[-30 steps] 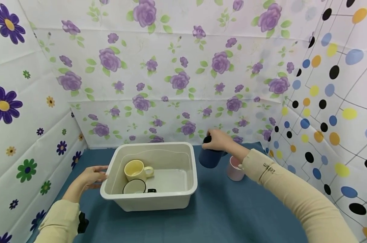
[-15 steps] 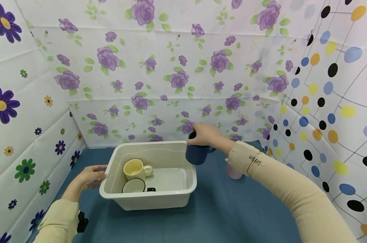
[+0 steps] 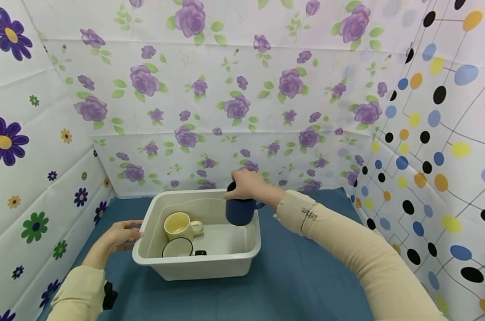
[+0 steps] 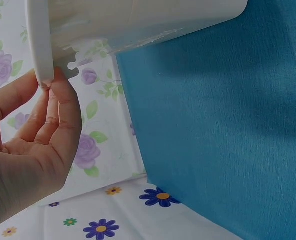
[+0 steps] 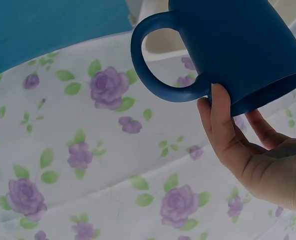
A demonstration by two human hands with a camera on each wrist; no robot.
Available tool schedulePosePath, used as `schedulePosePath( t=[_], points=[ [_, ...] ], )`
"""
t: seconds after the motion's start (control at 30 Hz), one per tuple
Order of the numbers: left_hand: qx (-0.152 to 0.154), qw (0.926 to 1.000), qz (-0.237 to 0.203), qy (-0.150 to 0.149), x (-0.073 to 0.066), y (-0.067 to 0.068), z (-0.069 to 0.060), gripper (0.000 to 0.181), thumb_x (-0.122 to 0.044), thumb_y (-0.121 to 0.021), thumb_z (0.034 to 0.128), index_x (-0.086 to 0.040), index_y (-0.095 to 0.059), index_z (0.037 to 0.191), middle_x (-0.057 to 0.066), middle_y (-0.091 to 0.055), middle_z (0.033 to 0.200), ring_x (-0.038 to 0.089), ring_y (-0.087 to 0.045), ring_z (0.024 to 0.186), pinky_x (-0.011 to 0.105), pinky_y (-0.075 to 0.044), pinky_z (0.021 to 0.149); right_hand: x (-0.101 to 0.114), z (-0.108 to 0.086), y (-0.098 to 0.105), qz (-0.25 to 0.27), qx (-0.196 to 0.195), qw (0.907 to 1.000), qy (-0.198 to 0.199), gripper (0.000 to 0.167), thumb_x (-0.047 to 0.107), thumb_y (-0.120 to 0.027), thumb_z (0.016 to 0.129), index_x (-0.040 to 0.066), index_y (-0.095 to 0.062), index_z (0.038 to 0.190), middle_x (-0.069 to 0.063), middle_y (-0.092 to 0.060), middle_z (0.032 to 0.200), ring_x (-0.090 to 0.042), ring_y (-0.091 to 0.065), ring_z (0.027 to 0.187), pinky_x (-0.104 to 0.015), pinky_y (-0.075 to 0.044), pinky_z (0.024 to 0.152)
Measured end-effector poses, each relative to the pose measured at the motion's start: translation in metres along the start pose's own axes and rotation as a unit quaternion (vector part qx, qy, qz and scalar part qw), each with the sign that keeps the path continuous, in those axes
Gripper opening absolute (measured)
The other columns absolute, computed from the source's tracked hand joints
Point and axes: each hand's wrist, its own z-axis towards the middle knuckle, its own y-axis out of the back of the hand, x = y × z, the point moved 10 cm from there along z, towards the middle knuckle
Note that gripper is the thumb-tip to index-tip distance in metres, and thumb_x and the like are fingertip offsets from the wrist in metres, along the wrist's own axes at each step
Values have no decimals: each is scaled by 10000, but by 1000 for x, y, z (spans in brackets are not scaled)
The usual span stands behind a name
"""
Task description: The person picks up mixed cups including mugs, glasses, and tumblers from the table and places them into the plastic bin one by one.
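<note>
Blue mug hangs over tub, R hand pinching its rim, L hand pinching tub's edge; if R hand slips, mug prob drops n chips.

The head view is bright and fairly even, with soft shadow around the pale tub; both wrist views look dimmer, greyer

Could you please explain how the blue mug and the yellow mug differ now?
The blue mug is dark blue; the yellow mug is pale yellow.
The blue mug is held up in the right hand, while the yellow mug sits inside the white tub, untouched.
Both have one handle, pointing rightward in the head view.
</note>
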Motion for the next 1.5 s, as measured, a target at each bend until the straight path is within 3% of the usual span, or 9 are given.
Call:
schedulePosePath(
  t=[0.27, 0.77, 1.07, 1.33, 1.5],
  points=[
    [0, 10000, -31, 2, 1, -1, 1, 617, -71, -583, 908, 80, -282, 1426, 346, -348, 1401, 204, -610, 919, 431, -565, 809, 9, 11, -14, 264, 169, 9994, -135, 483, 460, -595, 850, 107, -550, 1176, -86, -619, 1107, -242, -600, 910, -386, -515, 782],
    [35, 9999, -111, 16, 1, 1, 1, 622, -66, -586, 906, 78, -279, 1427, 331, -393, 1376, 189, -604, 902, 431, -564, 812, 28, 35, -37, 17, -5, 9999, -143, 429, 495, -622, 819, 128, -590, 1041, -36, -646, 973, -181, -589, 798, -300, -498, 650],
    [48, 9999, -91, 18, 1, -1, 5, 608, -69, -574, 916, 69, -281, 1431, 328, -375, 1396, 201, -608, 925, 439, -560, 822, 30, 45, -61, 149, 159, 9988, -441, 526, 504, -626, 813, 134, -585, 1184, -51, -628, 1138, -219, -600, 1013, -345, -526, 798],
    [14, 10000, -40, 20, 3, 0, 3, 607, -65, -578, 912, 76, -286, 1424, 336, -365, 1398, 217, -608, 927, 435, -565, 808, 24, 58, -81, 372, 139, 9955, -858, 526, 489, -643, 805, 123, -591, 1179, -71, -631, 1113, -206, -600, 931, -344, -532, 763],
    [46, 9999, -97, -21, 1, 0, 0, 606, -60, -583, 906, 90, -292, 1416, 329, -427, 1355, 182, -613, 880, 438, -565, 807, 22, 65, -99, 270, 237, 9932, -1107, 632, 527, -637, 808, 128, -541, 1290, -90, -583, 1249, -223, -602, 1038, -354, -541, 805]
  ],
)
